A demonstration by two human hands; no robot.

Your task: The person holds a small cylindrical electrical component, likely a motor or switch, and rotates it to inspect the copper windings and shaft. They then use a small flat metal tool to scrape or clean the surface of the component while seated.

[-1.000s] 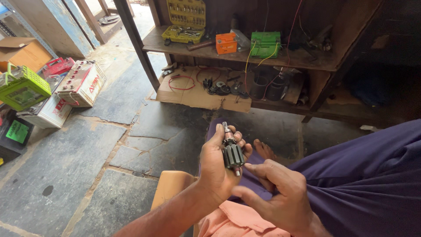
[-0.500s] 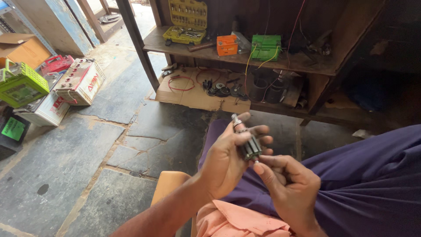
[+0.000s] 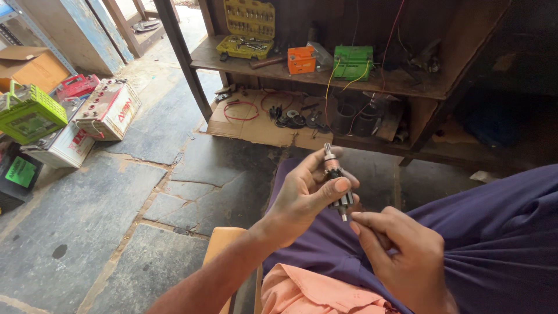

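A: What is held nearest the camera?

B: A small motor armature (image 3: 336,183) is gripped upright by the left hand (image 3: 302,200), fingers wrapped round it, likely so its lower shaft stays exposed. At five o'clock of it, the right hand (image 3: 401,256) is pinched narrowly at that shaft tip.

A: And farther off?

B: At twelve o'clock, a shelf (image 3: 407,87) carries a green box (image 3: 353,62) and an orange box (image 3: 301,59).

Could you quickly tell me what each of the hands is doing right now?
Left hand: closed around a small motor armature, held upright.
Right hand: fingertips pinched at the armature's lower shaft end; whether it grips cannot be told.
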